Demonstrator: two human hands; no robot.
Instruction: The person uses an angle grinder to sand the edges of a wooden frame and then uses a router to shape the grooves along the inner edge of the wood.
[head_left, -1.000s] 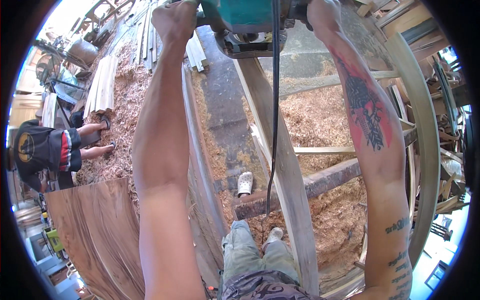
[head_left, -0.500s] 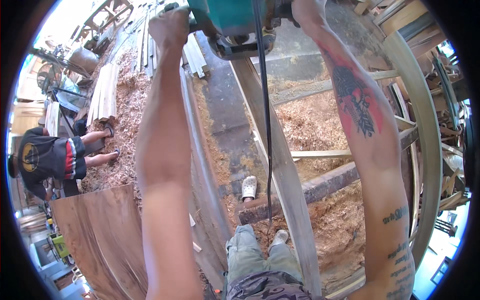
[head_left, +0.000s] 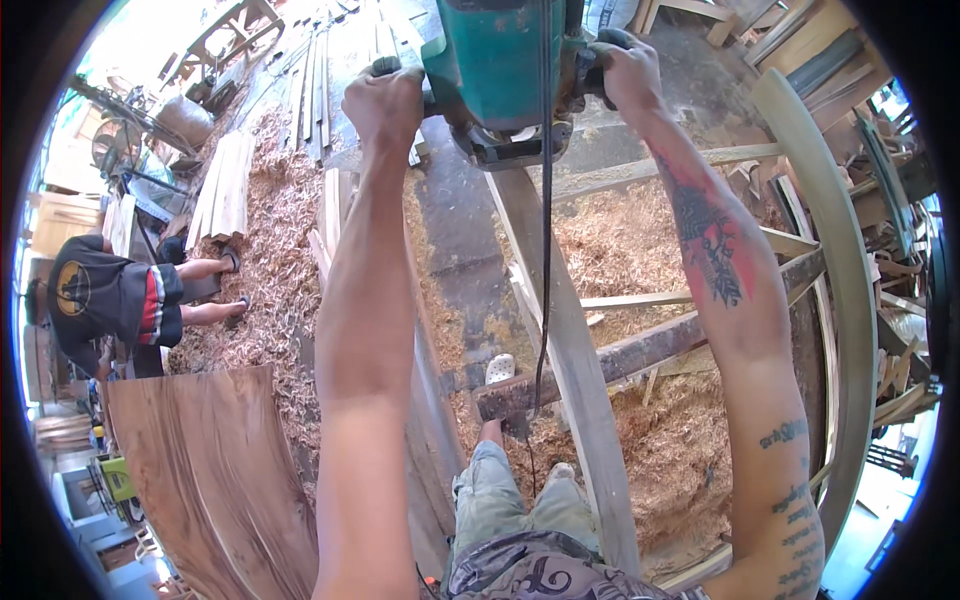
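Head view: a teal planer is gripped w/ both hands at the top of the frame, set on the far end of a pale plank. Left hand is wrapped round a black side handle, fingers curled tight and pressed together; right hand is closed the same way round the black handle opp., knuckles up. Both forearms are stretched out from the lower edge; the right one is tattooed. A black cord is seen hanging from the planer down along the plank's left edge toward the knees.

The plank is laid lengthwise, away from the person, across a dark crossbeam; a second grey board is seen just left of it, under the left arm. Shavings are heaped on the ground to both sides. A white shoe is planted by the crossbeam, between the two boards.

At far left a 2nd person in a black shirt is seen crouched in the shavings, near a stack of pale slats. A broad reddish slab is laid at lower left. A curved pale rail is seen at right, well apart from the hands.
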